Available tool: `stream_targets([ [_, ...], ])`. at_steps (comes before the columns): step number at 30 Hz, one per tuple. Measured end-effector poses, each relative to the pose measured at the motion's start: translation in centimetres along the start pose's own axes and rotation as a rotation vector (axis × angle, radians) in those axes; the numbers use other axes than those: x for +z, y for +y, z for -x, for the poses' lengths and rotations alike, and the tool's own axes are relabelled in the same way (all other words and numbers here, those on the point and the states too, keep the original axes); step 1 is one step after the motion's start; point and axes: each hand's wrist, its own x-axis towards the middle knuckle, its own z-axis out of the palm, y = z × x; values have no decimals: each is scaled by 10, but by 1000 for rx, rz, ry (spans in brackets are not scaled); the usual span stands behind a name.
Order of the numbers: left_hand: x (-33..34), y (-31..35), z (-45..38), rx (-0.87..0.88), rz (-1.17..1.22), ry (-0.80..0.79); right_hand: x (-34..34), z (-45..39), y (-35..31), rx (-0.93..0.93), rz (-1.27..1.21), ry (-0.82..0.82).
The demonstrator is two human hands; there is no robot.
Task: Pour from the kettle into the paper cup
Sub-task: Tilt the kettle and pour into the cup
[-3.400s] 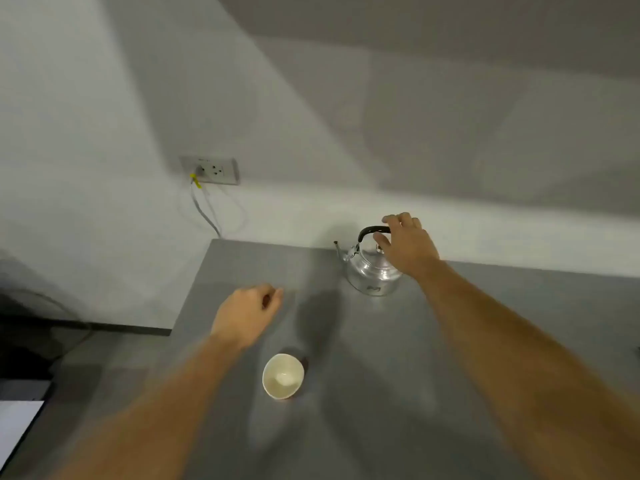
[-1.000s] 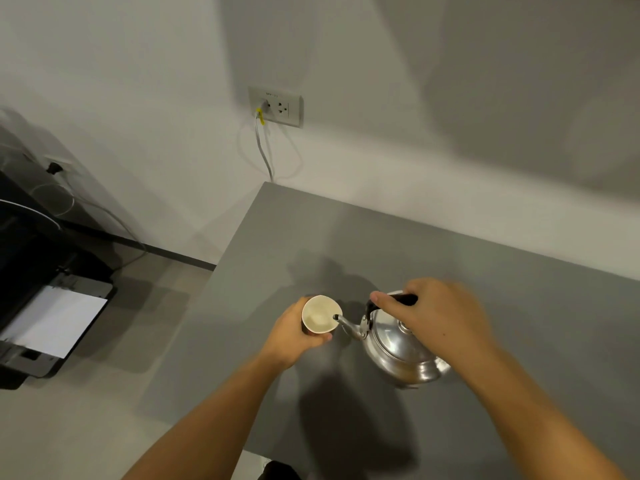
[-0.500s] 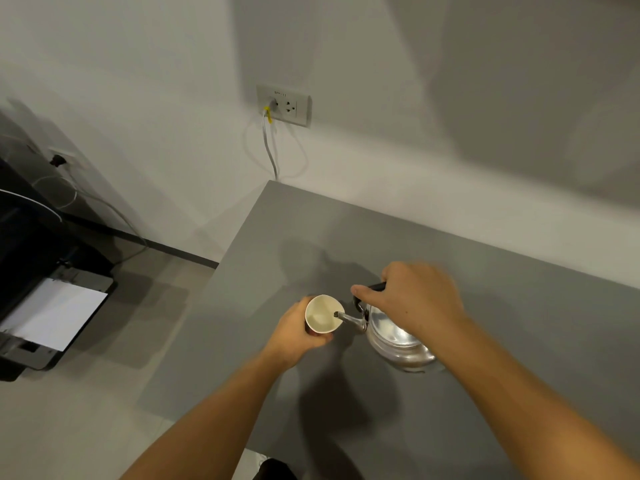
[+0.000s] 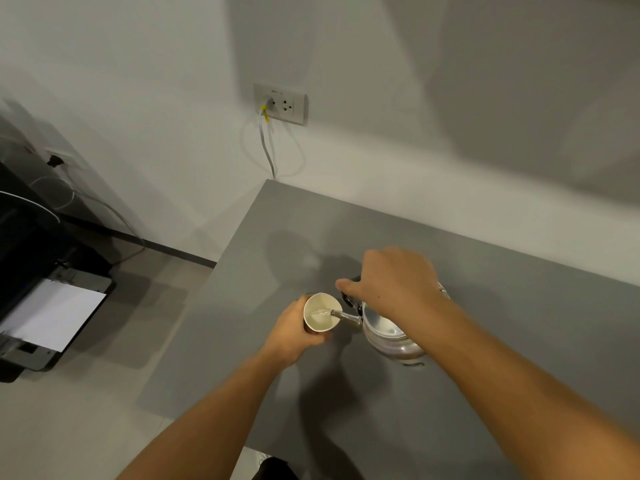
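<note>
Our left hand (image 4: 292, 327) wraps fingers (image 4: 322, 337) around paper cup (image 4: 321, 312), held above grey bench (image 4: 519, 306). Our right hand (image 4: 394, 282) grips kettle (image 4: 388, 336) handle, fingers curled shut. Kettle tilts left; spout (image 4: 344, 317) over cup rim, water streaming in.

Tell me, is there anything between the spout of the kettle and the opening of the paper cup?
Nothing visible does. The kettle is tilted in the right hand, its spout tip over the rim of the paper cup, which the left hand holds. Water runs straight into the cup.
</note>
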Motion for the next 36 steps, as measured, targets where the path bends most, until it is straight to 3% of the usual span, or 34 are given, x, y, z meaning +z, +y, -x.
stream_targets([
  [36, -1, -1, 0, 1, -46, -10, -2, -3, -6, -7, 29, -42],
])
